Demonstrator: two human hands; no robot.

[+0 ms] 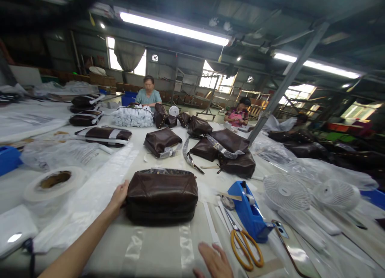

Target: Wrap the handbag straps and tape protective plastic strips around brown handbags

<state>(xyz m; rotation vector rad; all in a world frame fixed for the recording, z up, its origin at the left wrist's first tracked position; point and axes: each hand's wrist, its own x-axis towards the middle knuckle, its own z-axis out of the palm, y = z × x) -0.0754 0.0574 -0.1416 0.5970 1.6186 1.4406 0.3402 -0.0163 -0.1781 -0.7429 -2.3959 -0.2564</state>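
Note:
A dark brown leather handbag [162,196] lies on the worktable in front of me, its lining showing along the upper edge. My left hand [119,196] grips its left end, with some fingers hidden by the bag. Low in the view, my right hand [214,260] is open and holds nothing, slightly blurred, below and right of the bag. Orange-handled scissors [245,246] lie just right of that hand. Behind them stands a blue tape dispenser [251,214]. Two strips of clear tape [187,246] stretch over the table's near edge below the bag.
More brown bags [236,164] lie farther back. Two white fans [285,192] and a phone [293,250] are at right. A plastic roll [55,182] and clear plastic sheets [99,174] cover the left. Two co-workers [148,94] sit across the table; a slanted metal post [285,83] rises at right.

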